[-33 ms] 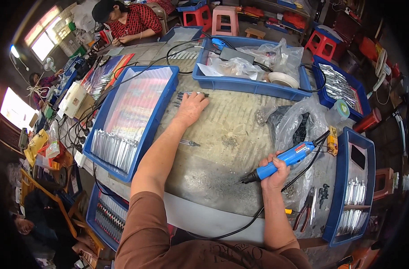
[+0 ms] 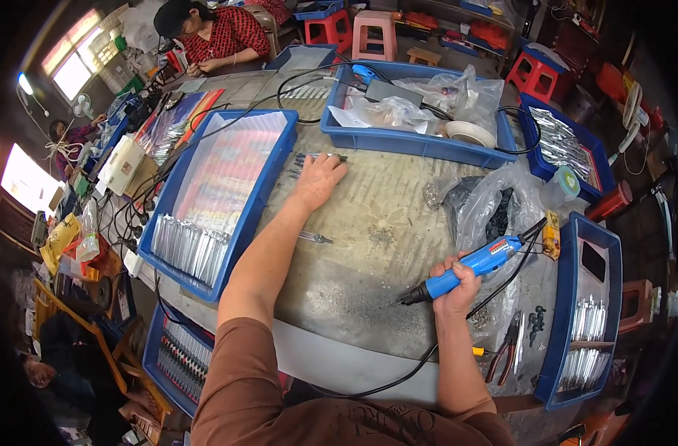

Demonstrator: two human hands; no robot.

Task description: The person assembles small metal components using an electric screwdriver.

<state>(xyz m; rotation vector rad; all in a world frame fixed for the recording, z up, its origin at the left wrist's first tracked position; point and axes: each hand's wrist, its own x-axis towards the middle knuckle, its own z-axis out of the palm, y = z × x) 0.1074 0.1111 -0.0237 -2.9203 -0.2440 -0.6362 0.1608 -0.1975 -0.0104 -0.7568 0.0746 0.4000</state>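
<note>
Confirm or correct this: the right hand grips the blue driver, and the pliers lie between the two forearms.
Not quite: in the head view, the pliers lie to the right of the right forearm, not between the two. The right hand does grip the blue driver.

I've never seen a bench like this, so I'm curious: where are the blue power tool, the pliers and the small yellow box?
Blue power tool point(image 2: 492, 257), head view: on its blue casing.
Pliers point(image 2: 511, 340), head view: near where the handles meet.
Small yellow box point(image 2: 551, 236), head view: on its camera-facing side.
</note>
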